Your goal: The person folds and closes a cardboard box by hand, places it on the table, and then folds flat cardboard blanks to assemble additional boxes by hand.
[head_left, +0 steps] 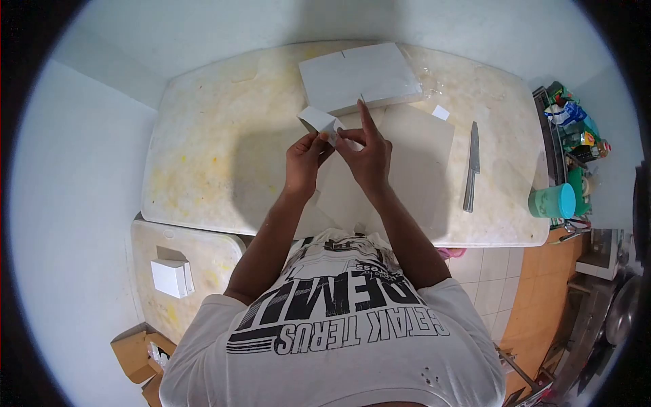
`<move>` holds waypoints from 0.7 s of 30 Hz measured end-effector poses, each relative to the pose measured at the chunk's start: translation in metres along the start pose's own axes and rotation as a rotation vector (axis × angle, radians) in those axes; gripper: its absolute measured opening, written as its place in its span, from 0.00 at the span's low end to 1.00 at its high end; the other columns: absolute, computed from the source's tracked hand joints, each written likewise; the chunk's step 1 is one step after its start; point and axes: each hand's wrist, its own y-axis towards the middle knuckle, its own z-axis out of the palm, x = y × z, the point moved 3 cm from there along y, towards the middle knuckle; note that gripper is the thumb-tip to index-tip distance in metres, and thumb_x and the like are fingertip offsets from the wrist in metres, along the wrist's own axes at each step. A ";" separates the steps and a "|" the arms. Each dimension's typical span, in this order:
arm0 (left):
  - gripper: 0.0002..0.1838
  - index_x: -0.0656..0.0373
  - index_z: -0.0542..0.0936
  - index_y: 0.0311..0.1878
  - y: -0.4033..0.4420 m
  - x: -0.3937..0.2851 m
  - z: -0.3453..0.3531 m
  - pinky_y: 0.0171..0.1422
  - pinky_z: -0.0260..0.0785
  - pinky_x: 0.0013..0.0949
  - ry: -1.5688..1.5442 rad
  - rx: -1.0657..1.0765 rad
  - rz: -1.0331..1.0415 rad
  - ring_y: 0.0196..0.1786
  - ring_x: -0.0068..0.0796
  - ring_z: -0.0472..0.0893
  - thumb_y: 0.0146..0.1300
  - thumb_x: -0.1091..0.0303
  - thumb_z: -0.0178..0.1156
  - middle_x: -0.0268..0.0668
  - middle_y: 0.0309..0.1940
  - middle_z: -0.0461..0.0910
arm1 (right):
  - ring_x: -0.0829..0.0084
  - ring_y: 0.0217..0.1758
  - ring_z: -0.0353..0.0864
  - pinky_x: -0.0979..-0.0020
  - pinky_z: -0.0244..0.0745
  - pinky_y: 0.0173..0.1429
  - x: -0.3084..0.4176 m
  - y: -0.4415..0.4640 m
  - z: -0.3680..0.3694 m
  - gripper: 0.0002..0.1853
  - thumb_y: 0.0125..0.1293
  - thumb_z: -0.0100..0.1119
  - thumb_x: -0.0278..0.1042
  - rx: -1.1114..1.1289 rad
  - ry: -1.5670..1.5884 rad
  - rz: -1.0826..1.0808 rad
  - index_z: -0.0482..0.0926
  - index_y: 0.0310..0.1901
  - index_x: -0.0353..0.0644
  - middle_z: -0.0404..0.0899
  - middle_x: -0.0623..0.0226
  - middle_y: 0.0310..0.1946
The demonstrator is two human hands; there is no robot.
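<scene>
Between my hands is a small white folded card box [319, 120], raised over the table. My left hand [303, 163] is closed on its lower left part, thumb on top. My right hand [366, 150] pinches its right edge, with the index finger stretched forward. Under both hands lies a large pale sheet [420, 146] on the table. Just beyond my fingers rests a thick stack of white card [363, 74].
A kitchen knife [472, 166] lies to the right, and a small white paper piece [441, 112] near the sheet. A green tub [546, 202] stands at the right edge. White folded boxes [169, 278] sit on the lower left table [152, 241]. An open carton [132, 356] is below.
</scene>
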 end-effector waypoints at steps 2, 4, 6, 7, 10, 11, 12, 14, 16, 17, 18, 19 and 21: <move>0.14 0.70 0.75 0.52 -0.001 -0.002 0.002 0.58 0.74 0.31 0.030 0.000 -0.003 0.49 0.27 0.80 0.70 0.68 0.54 0.39 0.46 0.80 | 0.75 0.35 0.86 0.71 0.78 0.46 0.001 -0.001 0.001 0.42 0.54 0.69 0.30 -0.005 -0.031 -0.026 0.60 0.70 0.44 0.85 0.67 0.30; 0.11 0.68 0.77 0.47 -0.002 -0.004 0.008 0.56 0.75 0.28 0.024 -0.053 -0.007 0.42 0.21 0.79 0.70 0.68 0.55 0.34 0.39 0.80 | 0.74 0.35 0.86 0.70 0.78 0.47 0.002 0.000 0.001 0.42 0.54 0.70 0.31 -0.005 -0.068 -0.056 0.60 0.70 0.43 0.85 0.67 0.30; 0.10 0.67 0.78 0.44 -0.003 -0.005 0.011 0.55 0.75 0.27 0.015 -0.058 0.000 0.39 0.18 0.79 0.69 0.69 0.55 0.31 0.36 0.79 | 0.72 0.35 0.86 0.70 0.77 0.48 0.003 0.001 -0.001 0.42 0.53 0.70 0.32 -0.004 -0.112 -0.091 0.61 0.69 0.43 0.85 0.66 0.30; 0.10 0.67 0.78 0.43 -0.002 -0.003 0.010 0.56 0.75 0.27 0.008 -0.037 0.010 0.40 0.18 0.79 0.70 0.69 0.55 0.32 0.36 0.79 | 0.71 0.35 0.86 0.70 0.78 0.47 0.002 0.001 -0.001 0.38 0.54 0.70 0.31 -0.007 -0.119 -0.076 0.64 0.67 0.43 0.85 0.66 0.29; 0.11 0.67 0.76 0.49 0.002 0.004 0.007 0.58 0.74 0.30 -0.016 0.014 0.031 0.46 0.25 0.79 0.70 0.70 0.54 0.37 0.44 0.79 | 0.69 0.34 0.86 0.69 0.78 0.44 -0.005 0.003 0.000 0.25 0.55 0.69 0.32 0.000 -0.112 -0.008 0.75 0.56 0.43 0.85 0.66 0.29; 0.12 0.67 0.75 0.51 0.004 0.007 0.004 0.59 0.73 0.32 -0.025 0.029 0.037 0.49 0.28 0.79 0.70 0.70 0.53 0.39 0.47 0.78 | 0.68 0.34 0.85 0.67 0.77 0.42 -0.014 0.002 0.002 0.20 0.55 0.69 0.33 0.015 -0.089 0.030 0.77 0.51 0.44 0.85 0.66 0.28; 0.11 0.66 0.75 0.50 0.005 0.009 0.002 0.60 0.73 0.31 -0.030 0.063 0.054 0.49 0.27 0.79 0.69 0.71 0.54 0.39 0.47 0.78 | 0.67 0.34 0.85 0.66 0.77 0.40 -0.021 0.002 0.003 0.15 0.56 0.68 0.34 0.031 -0.065 0.067 0.80 0.45 0.45 0.85 0.67 0.28; 0.08 0.64 0.75 0.48 0.004 0.009 0.001 0.60 0.73 0.30 -0.040 0.126 0.091 0.50 0.27 0.79 0.68 0.72 0.54 0.37 0.45 0.78 | 0.66 0.30 0.84 0.66 0.77 0.38 -0.024 0.004 -0.003 0.09 0.57 0.68 0.34 0.037 -0.020 0.084 0.81 0.37 0.43 0.85 0.66 0.27; 0.07 0.64 0.75 0.46 0.006 0.010 0.005 0.61 0.72 0.29 0.074 0.093 0.085 0.50 0.27 0.79 0.67 0.73 0.55 0.36 0.44 0.78 | 0.68 0.30 0.85 0.68 0.78 0.38 -0.027 0.007 -0.006 0.07 0.57 0.67 0.33 0.061 -0.013 0.118 0.82 0.33 0.41 0.85 0.64 0.27; 0.07 0.63 0.75 0.46 0.006 0.010 0.008 0.61 0.72 0.29 0.130 0.074 0.079 0.50 0.26 0.79 0.66 0.74 0.56 0.36 0.43 0.77 | 0.69 0.32 0.86 0.70 0.78 0.39 -0.029 0.008 -0.006 0.06 0.58 0.67 0.31 0.081 -0.029 0.147 0.82 0.34 0.39 0.85 0.63 0.28; 0.07 0.62 0.76 0.45 0.008 0.013 0.010 0.60 0.72 0.27 0.093 0.073 0.056 0.48 0.24 0.79 0.66 0.74 0.57 0.34 0.42 0.78 | 0.70 0.34 0.86 0.71 0.78 0.40 -0.031 0.008 -0.006 0.06 0.58 0.67 0.30 0.102 -0.046 0.178 0.82 0.34 0.38 0.85 0.62 0.29; 0.06 0.61 0.76 0.45 0.012 0.018 0.009 0.59 0.72 0.26 0.056 0.072 0.031 0.47 0.22 0.79 0.66 0.73 0.57 0.32 0.41 0.78 | 0.71 0.34 0.86 0.72 0.78 0.40 -0.035 0.010 -0.006 0.06 0.58 0.67 0.30 0.127 -0.051 0.192 0.82 0.35 0.38 0.85 0.62 0.29; 0.07 0.60 0.77 0.45 0.021 0.034 0.004 0.57 0.73 0.25 -0.001 0.071 -0.011 0.46 0.20 0.79 0.66 0.73 0.58 0.30 0.41 0.79 | 0.71 0.33 0.86 0.72 0.78 0.40 -0.046 0.014 -0.005 0.07 0.59 0.66 0.31 0.175 -0.063 0.225 0.83 0.35 0.38 0.85 0.61 0.29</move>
